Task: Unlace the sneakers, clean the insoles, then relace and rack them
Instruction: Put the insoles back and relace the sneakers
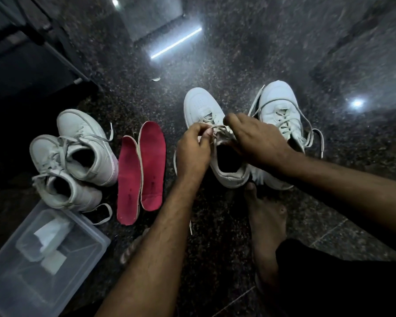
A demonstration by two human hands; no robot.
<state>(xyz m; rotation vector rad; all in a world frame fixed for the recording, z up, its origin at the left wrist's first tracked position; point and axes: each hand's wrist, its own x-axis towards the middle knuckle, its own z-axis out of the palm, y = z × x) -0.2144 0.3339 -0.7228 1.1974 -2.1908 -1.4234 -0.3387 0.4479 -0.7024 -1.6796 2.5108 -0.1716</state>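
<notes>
Head view. The person sat on a dark speckled stone floor (249, 53) with both forearms reaching forward. At the centre of the frame stood a white sneaker (212, 143), toe toward 12 o'clock, its opening facing the camera. The left hand (193, 152) pinched a white lace (217, 129) between thumb and curled fingers, directly above the tongue. The right hand (258, 140) lay over the sneaker's right side with curled fingers at the same lace; the exact finger grip was hidden behind the knuckles. A second white sneaker (279, 110) stood just beside the first at 2 o'clock, laced, with loose lace ends trailing on the floor. A bare foot (266, 225) rested on the floor at 5 o'clock, its toes touching the heel of the held sneaker.

At 9 o'clock, two red insoles (142, 170) lay side by side, flat on the floor, edges touching. Farther toward 9 o'clock lay another pair of white sneakers (73, 159), one leaning against the other, laces loose. At 7 o'clock stood a clear plastic box (16, 287) containing a smaller clear tub (32, 250) and white cloth or paper (48, 234). A dark rack (32, 42) stood at 10 o'clock.
</notes>
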